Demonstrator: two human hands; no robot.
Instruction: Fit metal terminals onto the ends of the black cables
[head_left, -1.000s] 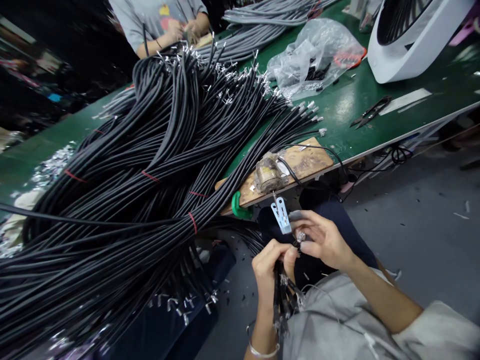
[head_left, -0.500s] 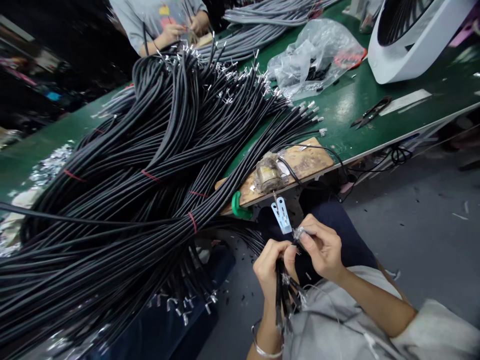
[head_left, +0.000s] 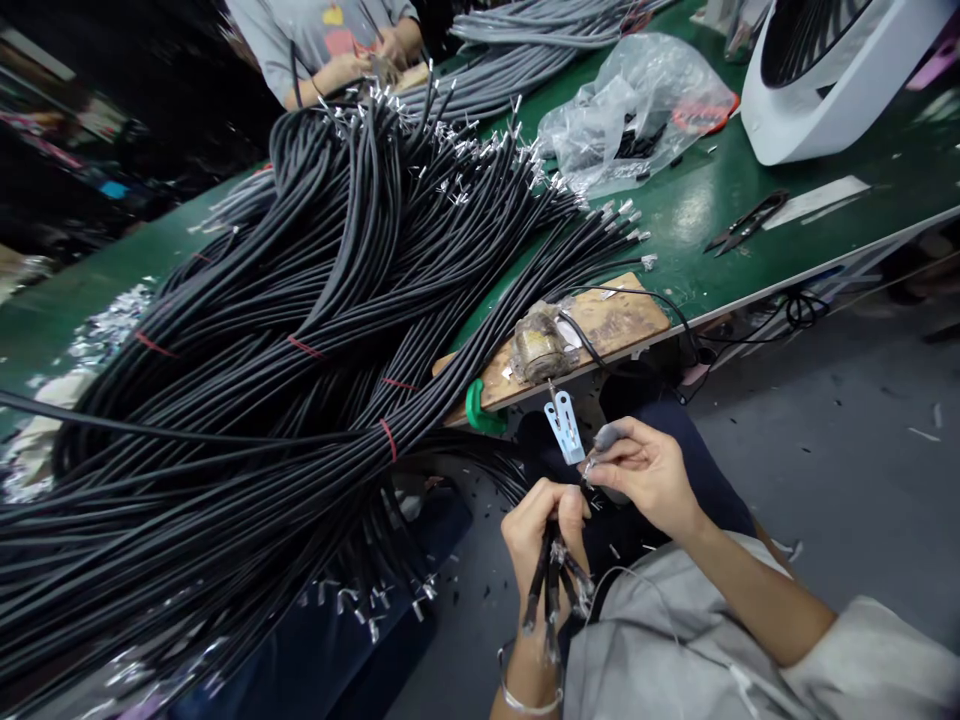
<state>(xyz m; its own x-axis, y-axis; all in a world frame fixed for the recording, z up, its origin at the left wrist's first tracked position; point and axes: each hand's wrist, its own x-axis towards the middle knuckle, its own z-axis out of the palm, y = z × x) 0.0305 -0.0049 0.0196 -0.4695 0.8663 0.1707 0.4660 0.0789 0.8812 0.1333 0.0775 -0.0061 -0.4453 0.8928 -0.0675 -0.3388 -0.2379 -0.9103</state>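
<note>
My left hand (head_left: 536, 525) is closed around several black cables (head_left: 553, 585), whose stripped, silvery ends hang below the fist toward the wrist. Just above and to the right of it, my right hand (head_left: 649, 475) pinches a frayed silvery wire end (head_left: 589, 468) between thumb and fingers; a fingertip looks grey. Close to that wire end is a light-blue clothespin (head_left: 564, 428), fixed to a thin shaft on a small taped motor (head_left: 540, 345). The motor sits on a wooden board (head_left: 622, 315) at the table's edge.
A big heap of black cables (head_left: 315, 290), tied with red bands, covers the left. A green clamp (head_left: 480, 408) grips the board. Snips (head_left: 746, 222), a plastic bag (head_left: 615, 115) and a white fan (head_left: 817, 100) are on the green table (head_left: 690, 270). Opposite, another person's hands (head_left: 360, 65) work.
My right hand has moved slightly up, away from my left. My left hand has turned and dropped a little, so the cable ends below it show more clearly.
</note>
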